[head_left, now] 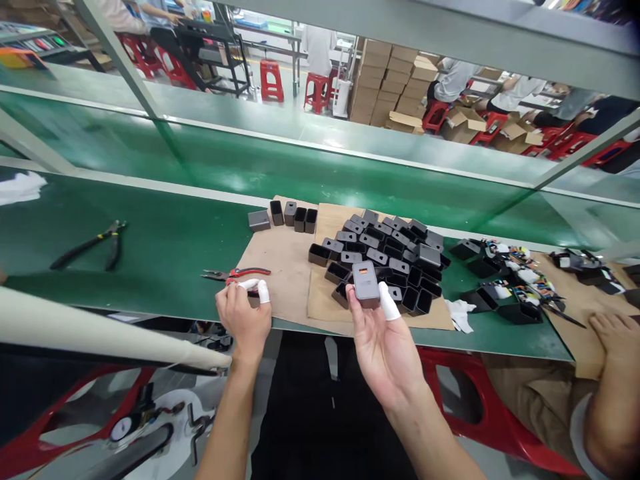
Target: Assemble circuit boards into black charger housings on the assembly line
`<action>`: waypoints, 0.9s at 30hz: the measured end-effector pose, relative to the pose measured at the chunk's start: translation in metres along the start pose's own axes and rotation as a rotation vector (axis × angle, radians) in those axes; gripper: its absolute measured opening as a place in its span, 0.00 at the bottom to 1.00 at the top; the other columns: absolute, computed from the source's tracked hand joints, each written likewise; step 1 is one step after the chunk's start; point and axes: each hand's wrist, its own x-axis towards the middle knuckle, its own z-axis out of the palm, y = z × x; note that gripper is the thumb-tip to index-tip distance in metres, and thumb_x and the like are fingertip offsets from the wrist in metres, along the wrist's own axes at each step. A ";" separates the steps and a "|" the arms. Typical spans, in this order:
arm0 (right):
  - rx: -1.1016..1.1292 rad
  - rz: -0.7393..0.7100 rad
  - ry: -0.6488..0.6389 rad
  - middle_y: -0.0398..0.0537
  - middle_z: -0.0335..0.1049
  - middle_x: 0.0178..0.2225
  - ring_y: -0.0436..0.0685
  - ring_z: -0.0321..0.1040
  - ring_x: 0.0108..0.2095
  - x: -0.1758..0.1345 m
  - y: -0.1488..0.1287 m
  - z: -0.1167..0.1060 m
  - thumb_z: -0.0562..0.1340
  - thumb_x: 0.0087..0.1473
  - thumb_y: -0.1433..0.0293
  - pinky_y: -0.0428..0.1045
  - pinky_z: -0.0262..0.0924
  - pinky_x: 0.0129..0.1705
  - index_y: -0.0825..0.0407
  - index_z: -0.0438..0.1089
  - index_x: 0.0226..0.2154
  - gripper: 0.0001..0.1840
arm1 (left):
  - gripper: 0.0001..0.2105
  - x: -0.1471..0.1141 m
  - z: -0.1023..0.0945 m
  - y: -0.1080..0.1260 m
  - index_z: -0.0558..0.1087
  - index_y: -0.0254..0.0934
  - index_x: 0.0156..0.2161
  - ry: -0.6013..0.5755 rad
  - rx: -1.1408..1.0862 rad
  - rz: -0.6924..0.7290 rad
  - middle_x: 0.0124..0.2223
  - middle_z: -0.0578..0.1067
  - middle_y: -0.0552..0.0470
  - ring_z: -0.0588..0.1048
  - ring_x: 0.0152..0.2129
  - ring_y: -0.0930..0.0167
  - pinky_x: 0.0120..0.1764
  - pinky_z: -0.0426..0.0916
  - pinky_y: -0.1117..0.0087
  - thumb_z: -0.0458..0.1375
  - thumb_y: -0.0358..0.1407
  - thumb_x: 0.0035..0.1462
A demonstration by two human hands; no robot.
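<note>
My right hand, a white finger cot on its thumb, holds up a dark grey plastic box-shaped housing with a small slot near one end. My left hand is at the table's front edge, its fingers curled and white cots on two of them. It is closed around the near handle of the red-handled pliers, whose jaws point left; part of that handle is hidden. Behind my right hand, many similar black housings stand and lie together on brown cardboard.
Several housings stand at the back left. Black-handled pliers lie farther left on the green table. To the right are a crumpled white cloth, housings with coloured wires and another person's hand. Frame bars cross behind.
</note>
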 end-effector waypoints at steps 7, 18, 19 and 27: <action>-0.639 -0.479 0.002 0.50 0.77 0.56 0.61 0.80 0.53 0.137 -0.078 -0.042 0.77 0.55 0.58 0.60 0.78 0.57 0.44 0.67 0.56 0.31 | 0.07 0.005 0.000 -0.004 0.74 0.41 0.42 0.081 -0.018 0.084 0.39 0.77 0.44 0.73 0.41 0.56 0.52 0.67 0.53 0.60 0.42 0.68; -1.471 -0.463 0.022 0.53 0.75 0.56 0.61 0.77 0.51 0.392 -0.162 -0.042 0.67 0.69 0.60 0.61 0.76 0.52 0.52 0.73 0.56 0.19 | 0.07 0.011 0.000 -0.014 0.74 0.46 0.44 0.096 -0.014 0.104 0.40 0.78 0.42 0.76 0.42 0.50 0.50 0.70 0.45 0.63 0.36 0.59; -1.479 -0.462 0.010 0.53 0.75 0.56 0.61 0.77 0.51 0.397 -0.160 -0.041 0.67 0.69 0.60 0.60 0.76 0.52 0.52 0.73 0.57 0.19 | 0.08 0.010 0.000 -0.015 0.74 0.47 0.43 0.103 -0.022 0.094 0.40 0.78 0.42 0.76 0.42 0.49 0.50 0.70 0.44 0.63 0.36 0.58; -1.354 -0.745 -0.032 0.51 0.79 0.42 0.58 0.77 0.44 0.324 -0.207 -0.043 0.72 0.61 0.58 0.60 0.73 0.54 0.53 0.76 0.43 0.16 | 0.10 0.032 -0.019 0.053 0.71 0.51 0.47 0.122 -0.387 -0.136 0.37 0.72 0.49 0.76 0.35 0.54 0.44 0.76 0.40 0.59 0.44 0.59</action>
